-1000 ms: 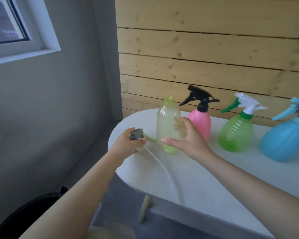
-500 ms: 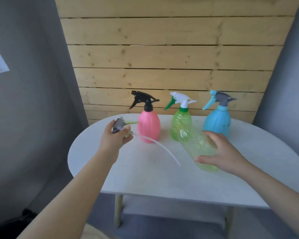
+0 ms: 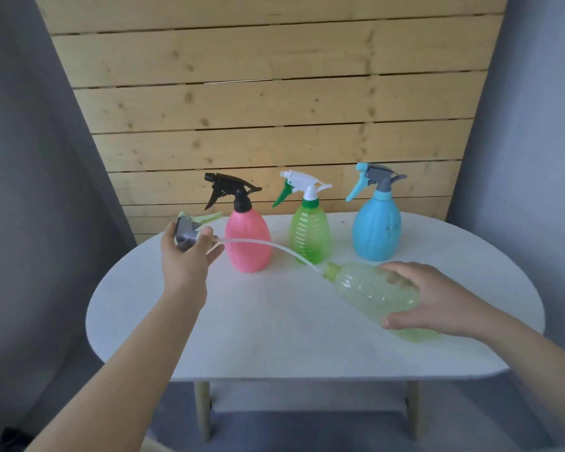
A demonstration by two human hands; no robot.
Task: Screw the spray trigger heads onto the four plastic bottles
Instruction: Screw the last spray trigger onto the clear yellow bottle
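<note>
Over the white table (image 3: 274,337), right hand (image 3: 437,301) grips the tilted pale-green bottle (image 3: 369,295), left hand (image 3: 186,256) pinches the grey trigger head (image 3: 186,230) (its dip tube (image 3: 274,247) reaching the bottle's neck), three capped bottles standing behind.

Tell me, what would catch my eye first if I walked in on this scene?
Probably the three bright spray bottles standing in a row at the back of the white table: pink, green and blue, each with a trigger head on. In front, the right hand holds a pale green bottle tilted sideways, while the left hand holds its spray head, the tube reaching the bottle's neck.
</note>
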